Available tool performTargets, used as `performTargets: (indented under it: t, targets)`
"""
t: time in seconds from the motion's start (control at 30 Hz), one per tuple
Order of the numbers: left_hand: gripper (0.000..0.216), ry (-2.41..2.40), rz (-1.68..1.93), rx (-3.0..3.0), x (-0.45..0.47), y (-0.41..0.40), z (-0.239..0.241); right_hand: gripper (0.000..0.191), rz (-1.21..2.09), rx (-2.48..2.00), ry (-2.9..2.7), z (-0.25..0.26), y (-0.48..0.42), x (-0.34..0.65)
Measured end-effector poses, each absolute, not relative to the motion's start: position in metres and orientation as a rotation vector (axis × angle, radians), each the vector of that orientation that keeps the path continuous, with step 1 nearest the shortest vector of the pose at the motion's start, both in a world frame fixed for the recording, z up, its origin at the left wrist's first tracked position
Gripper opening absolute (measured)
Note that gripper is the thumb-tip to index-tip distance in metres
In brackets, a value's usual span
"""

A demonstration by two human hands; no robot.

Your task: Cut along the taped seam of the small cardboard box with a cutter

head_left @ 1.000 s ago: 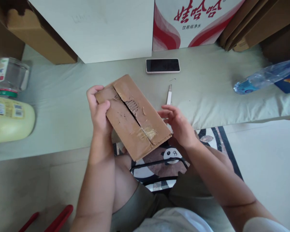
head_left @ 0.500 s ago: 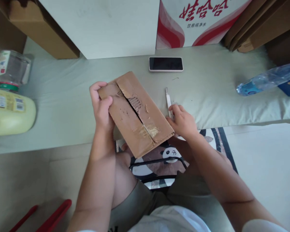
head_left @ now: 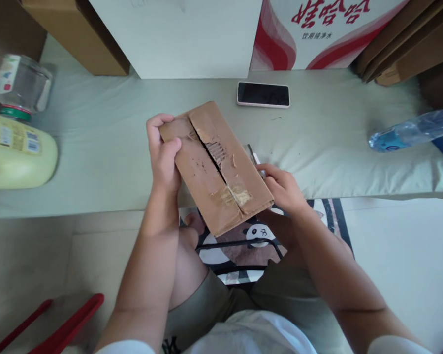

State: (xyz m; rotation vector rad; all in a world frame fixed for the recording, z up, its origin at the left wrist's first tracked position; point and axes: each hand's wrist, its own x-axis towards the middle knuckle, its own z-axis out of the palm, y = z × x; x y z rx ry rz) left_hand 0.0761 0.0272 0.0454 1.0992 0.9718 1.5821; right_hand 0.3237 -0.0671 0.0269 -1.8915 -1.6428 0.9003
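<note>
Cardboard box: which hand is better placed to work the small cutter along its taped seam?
Right. The right hand already grips the cutter beside the cardboard box; the left hand holds the box's far corner.

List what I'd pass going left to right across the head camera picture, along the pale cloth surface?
Pale yellow plastic jug → left hand → torn brown cardboard box → right hand → clear plastic water bottle lying on its side.

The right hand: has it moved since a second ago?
Yes. The right hand went from beside the cardboard box out to the small knife on the pale cloth, and now grips it.
</note>
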Motion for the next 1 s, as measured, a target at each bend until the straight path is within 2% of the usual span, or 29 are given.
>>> performTargets:
  t: [0.17,0.4,0.63,0.77,1.0]
  targets:
    - [0.049,0.885,1.586,1.114,0.073,0.029,0.038,0.043,1.034,-1.796,-1.521,0.028,-0.068,0.32]
    - [0.059,0.979,1.58,1.199,0.071,0.033,0.033,0.032,1.225,-1.456,-1.064,0.021,-0.068,0.319]
    - [0.05,1.034,1.574,1.176,0.073,0.03,0.039,0.031,0.945,-1.35,-0.709,0.014,-0.056,0.31]
    - [0.043,1.111,1.545,1.16,0.073,0.031,0.038,0.016,0.805,-1.183,-0.658,0.035,-0.061,0.307]
    - [0.04,0.967,1.597,1.167,0.074,0.033,0.034,0.021,0.725,-0.892,-1.1,0.095,-0.096,0.302]
